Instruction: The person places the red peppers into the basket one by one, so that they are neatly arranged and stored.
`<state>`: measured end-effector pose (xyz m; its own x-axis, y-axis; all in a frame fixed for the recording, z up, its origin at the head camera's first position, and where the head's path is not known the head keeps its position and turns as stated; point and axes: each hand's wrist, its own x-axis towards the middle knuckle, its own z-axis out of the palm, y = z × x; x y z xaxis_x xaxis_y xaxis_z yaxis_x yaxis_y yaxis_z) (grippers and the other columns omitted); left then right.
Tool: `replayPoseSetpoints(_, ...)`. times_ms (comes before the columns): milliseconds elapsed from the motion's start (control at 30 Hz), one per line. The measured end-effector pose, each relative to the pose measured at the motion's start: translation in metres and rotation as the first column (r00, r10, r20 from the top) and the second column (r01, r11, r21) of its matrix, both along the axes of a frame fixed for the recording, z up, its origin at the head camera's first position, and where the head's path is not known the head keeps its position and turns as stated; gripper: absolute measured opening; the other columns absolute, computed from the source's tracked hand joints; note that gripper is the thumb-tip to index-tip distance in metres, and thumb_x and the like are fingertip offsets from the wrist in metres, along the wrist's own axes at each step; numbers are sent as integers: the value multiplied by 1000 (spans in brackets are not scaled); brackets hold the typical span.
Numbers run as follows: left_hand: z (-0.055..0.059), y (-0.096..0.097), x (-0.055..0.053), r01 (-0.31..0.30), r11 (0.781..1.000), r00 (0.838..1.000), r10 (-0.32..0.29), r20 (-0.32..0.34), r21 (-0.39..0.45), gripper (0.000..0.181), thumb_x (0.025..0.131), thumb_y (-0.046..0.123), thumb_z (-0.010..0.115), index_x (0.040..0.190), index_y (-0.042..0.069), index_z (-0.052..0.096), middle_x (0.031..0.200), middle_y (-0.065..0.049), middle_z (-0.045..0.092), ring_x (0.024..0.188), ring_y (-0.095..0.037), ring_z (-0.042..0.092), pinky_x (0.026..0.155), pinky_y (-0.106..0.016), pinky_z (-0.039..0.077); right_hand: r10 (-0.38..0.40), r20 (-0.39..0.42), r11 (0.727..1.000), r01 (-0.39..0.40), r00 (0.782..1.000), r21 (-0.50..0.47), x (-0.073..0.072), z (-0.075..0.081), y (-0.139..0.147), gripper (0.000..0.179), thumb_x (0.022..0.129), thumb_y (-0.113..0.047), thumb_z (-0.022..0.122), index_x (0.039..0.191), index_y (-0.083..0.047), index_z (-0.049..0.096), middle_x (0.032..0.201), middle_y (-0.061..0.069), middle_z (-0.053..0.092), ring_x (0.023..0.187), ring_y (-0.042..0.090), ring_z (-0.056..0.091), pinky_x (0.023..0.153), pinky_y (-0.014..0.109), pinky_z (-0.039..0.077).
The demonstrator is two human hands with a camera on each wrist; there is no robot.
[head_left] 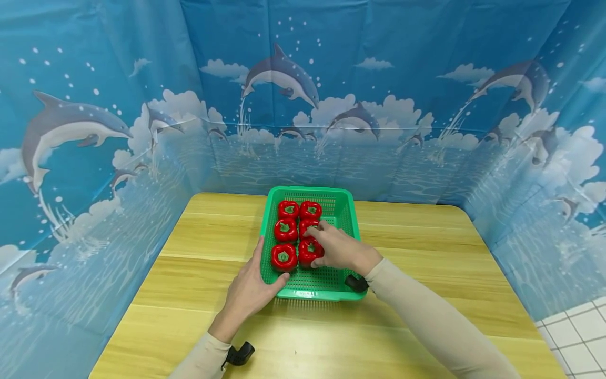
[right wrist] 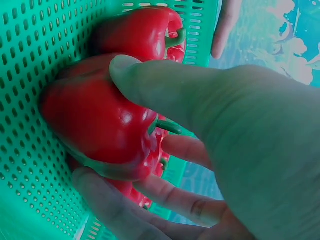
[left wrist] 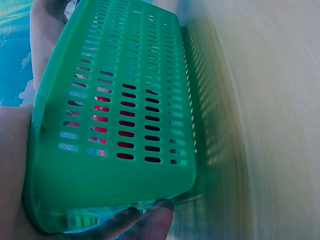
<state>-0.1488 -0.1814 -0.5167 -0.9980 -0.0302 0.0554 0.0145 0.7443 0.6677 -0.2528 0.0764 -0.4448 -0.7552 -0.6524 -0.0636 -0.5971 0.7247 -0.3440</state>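
A green slotted plastic basket (head_left: 312, 294) holds several red bell peppers, stems up, in two columns. My left hand (head_left: 250, 288) grips its near left corner, thumb over the rim and fingers along the outer wall. In the left wrist view, those fingertips (left wrist: 159, 220) are by the basket's lower edge. Inside, my right hand (head_left: 342, 249) holds the nearest bell pepper (head_left: 307, 253) of the right column. The right wrist view has the thumb on one side of this bell pepper (right wrist: 102, 125) and fingers round the opposite side. Next to it sits the near left bell pepper (head_left: 275, 259).
The basket stands on a yellow wood-grain table (head_left: 199, 295). A blue dolphin-print curtain (head_left: 393, 158) surrounds the table's back and sides. Black wrist mounts are on both arms; the right one (head_left: 356, 283) overlaps the basket's near right corner. White tiles (head_left: 575, 331) show at the lower right.
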Motion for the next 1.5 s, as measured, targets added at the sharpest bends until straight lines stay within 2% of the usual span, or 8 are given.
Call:
replayPoseSetpoints(400,1,1,1,0,1000,1000,0,-4,8,118,101,61,83,190,26,14,179,-25,53,141,-59,71,95,-73,66,-5,-5,1000,5,1000,-14,5,3,0,76,95,-27,101,157,-4,65,156,32,63,107,33,81,99,54,71)
replayPoseSetpoints(600,0,0,1,3,1000,1000,-2,-8,3,118,101,62,83,190,26,14,179,-25,53,142,-59,70,96,-74,66,-12,-9,1000,12,1000,-17,8,4,3,77,96,-27,100,160,-3,63,161,34,61,123,42,79,107,61,68)
replayPoseSetpoints(733,0,0,1,5,1000,1000,-5,-9,0,118,101,62,82,190,26,14,179,-25,53,144,-59,69,98,-75,66,-10,-24,1000,10,1000,-20,8,5,6,77,97,-28,99,161,-3,63,160,32,63,123,41,78,105,57,69)
replayPoseSetpoints(1000,-1,0,0,5,1000,1000,-5,-10,0,118,102,60,83,190,26,13,179,-26,53,143,-60,70,96,-75,66,-11,-25,1000,10,1000,-21,10,6,12,77,99,-28,97,163,-5,63,146,26,67,95,22,72,89,45,69)
replayPoseSetpoints(1300,0,0,1,0,1000,1000,0,-3,-1,117,102,60,83,190,28,13,179,-25,52,142,-59,70,94,-73,66,-31,-27,998,30,999,-46,12,8,20,76,100,-30,96,165,-6,63,151,26,66,108,28,74,93,48,68)
replayPoseSetpoints(1500,0,0,1,-1,1000,1000,1,1,-1,118,101,65,81,190,29,13,180,-24,52,145,-59,69,97,-74,66,-33,-26,998,32,999,-53,13,9,26,73,103,-32,94,165,-9,63,152,26,65,110,29,74,92,47,67)
